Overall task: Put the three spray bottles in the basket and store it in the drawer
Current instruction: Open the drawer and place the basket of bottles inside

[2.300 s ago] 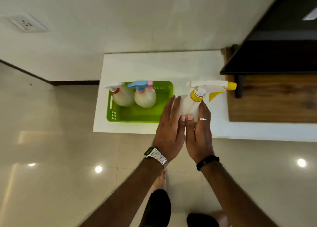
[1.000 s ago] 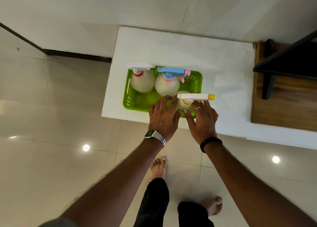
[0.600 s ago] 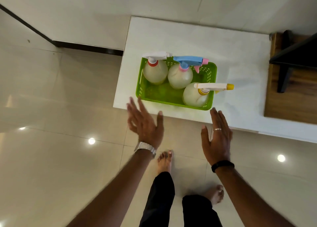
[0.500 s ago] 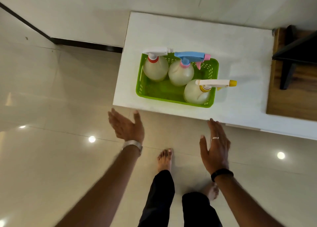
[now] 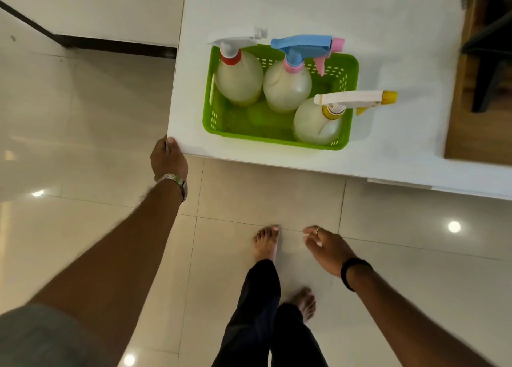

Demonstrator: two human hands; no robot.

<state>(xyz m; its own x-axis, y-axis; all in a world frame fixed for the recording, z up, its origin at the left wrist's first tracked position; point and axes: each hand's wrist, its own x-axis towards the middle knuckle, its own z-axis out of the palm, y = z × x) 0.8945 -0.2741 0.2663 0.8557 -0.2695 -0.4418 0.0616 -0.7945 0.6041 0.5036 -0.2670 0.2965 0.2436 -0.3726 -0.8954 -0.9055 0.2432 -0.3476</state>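
All three spray bottles now stand in the green basket (image 5: 277, 138) on the white cabinet top (image 5: 401, 20): the red-collared bottle (image 5: 238, 75) far left, the blue-and-pink one (image 5: 286, 85) beside it, and the yellow-nozzled bottle (image 5: 315, 122), which went in a moment ago, near right. Both hands have let go and dropped away. The left hand (image 5: 169, 160) is curled at the near left corner of the top, maybe feeling for the drawer, which cannot be seen. The right hand (image 5: 327, 249) hangs low, loosely open, holding nothing. So the filling part looks done; opening the drawer and putting the basket in comes next.
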